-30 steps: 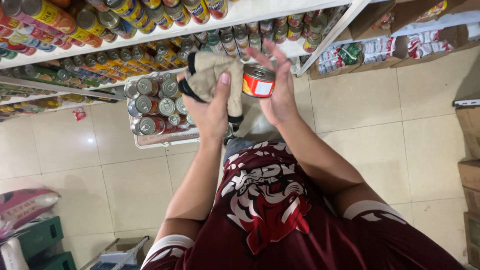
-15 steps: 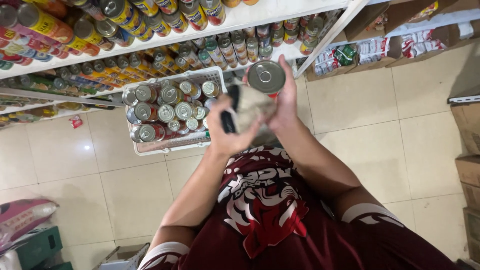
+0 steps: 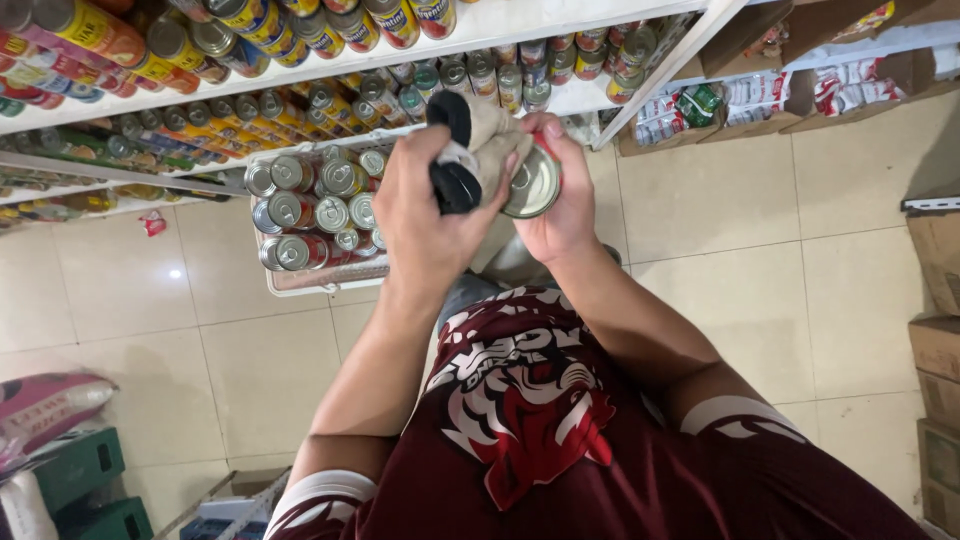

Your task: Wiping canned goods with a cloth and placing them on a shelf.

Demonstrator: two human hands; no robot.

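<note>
Right hand (image 3: pixel 555 205) wrapped tight round a small can (image 3: pixel 532 183), silver lid turned toward the camera, held out above the tiled floor (image 3: pixel 760 240) just near of the lower shelf (image 3: pixel 600 95). Left hand (image 3: pixel 425 215) closed on a beige-and-black cloth (image 3: pixel 472 150), bunched and pressed against the can's left rim and top. Compared with half a second ago: cloth up and over the can's edge rather than hanging beneath it, lid tilted more to the right, both hands a touch closer together. A second ago the red label faced out; now only bare metal. Reads as a wipe moving round the can, side done, lid under way, though how clean the metal is cannot be told.

Left of the hands, a white tray (image 3: pixel 300 285) packed with more cans, lids up. Far side, shelves full of tins lying on their sides. At far right, cartons (image 3: pixel 935 340) stacked along the edge. Below, a maroon shirt (image 3: pixel 540 440) with a white-and-red print.
</note>
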